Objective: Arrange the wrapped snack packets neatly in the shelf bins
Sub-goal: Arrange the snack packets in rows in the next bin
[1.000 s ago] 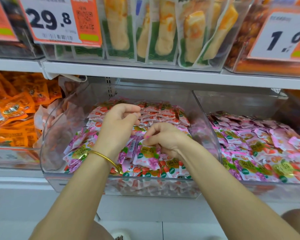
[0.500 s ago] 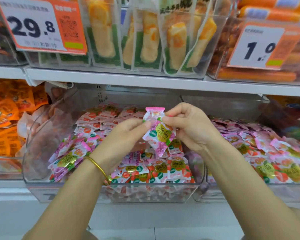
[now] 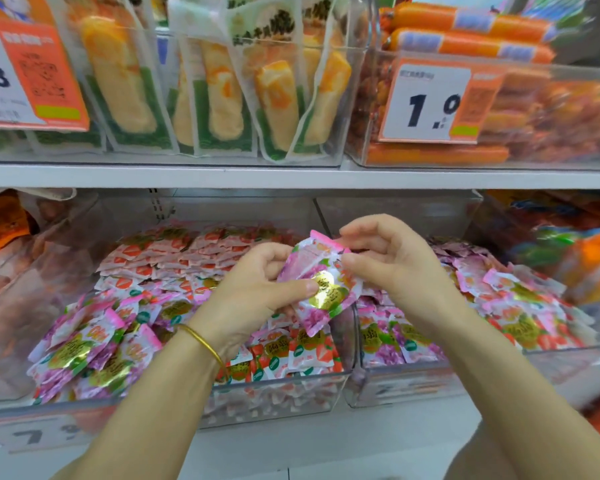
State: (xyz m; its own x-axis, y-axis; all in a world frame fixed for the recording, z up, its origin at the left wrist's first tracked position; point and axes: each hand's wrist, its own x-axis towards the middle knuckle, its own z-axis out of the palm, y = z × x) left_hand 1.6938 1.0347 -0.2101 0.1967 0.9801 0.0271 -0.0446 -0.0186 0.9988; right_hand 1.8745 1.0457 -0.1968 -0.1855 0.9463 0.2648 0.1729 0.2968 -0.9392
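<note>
The packet [image 3: 321, 285] hangs between both hands, over the wall where the left bin [image 3: 284, 386] meets the right bin [image 3: 395, 386], its long axis running 12 to 6 o'clock. The left hand [image 3: 253, 299] curls round its 9 o'clock side, thumb on its face, while the right hand [image 3: 392, 268] pinches its 2 o'clock corner. The left bin lies at 8 o'clock, nearer the left hand.

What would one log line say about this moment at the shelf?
left hand: pinches pink packet | right hand: pinches its top corner | place: over clear bin
</note>
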